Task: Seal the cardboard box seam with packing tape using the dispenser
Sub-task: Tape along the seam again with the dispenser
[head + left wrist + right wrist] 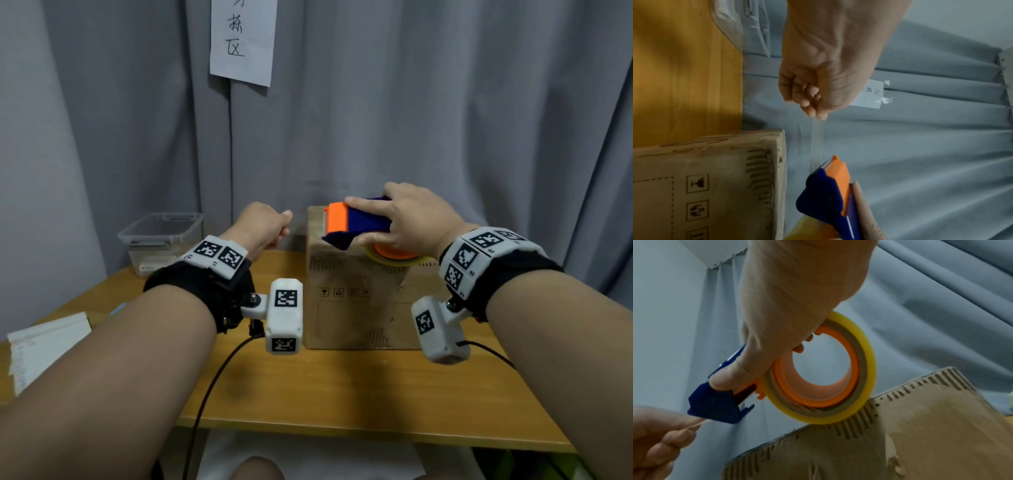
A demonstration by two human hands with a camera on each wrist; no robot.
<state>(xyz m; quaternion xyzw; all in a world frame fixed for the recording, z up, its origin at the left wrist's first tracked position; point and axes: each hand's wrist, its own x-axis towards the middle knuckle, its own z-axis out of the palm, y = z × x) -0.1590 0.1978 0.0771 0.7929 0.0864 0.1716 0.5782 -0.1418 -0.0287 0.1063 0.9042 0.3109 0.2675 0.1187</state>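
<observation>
Head view: we see the right hand [404, 219] wrapped over the blue-and-orange dispenser [356, 222], holding it just above the top of the cardboard box [363, 301], which stands on the wooden table [308, 387] right of centre. We judge the dispenser is raised so that tape can be drawn off before it is laid. The left hand [263, 226], fingers curled, hovers left of the dispenser's orange end. The box's top seam is hidden behind the dispenser and hand. A clear plastic bin [161, 236] sits far left; a stack of white sheets [44, 346] is cut off at the near left edge.

Left wrist view: we see the left hand's fingertips [818, 112] pinched on a faint streaked strip of tape [816, 142] running to the dispenser's mouth. The strip is nearly transparent and blurred, so its edges are hard to trace.

Right wrist view: we see the yellow tape roll [865, 369] on its orange hub, close over the box's upper edge; whether they touch we cannot tell. The right-hand fingers on the far side of the dispenser are hidden.
</observation>
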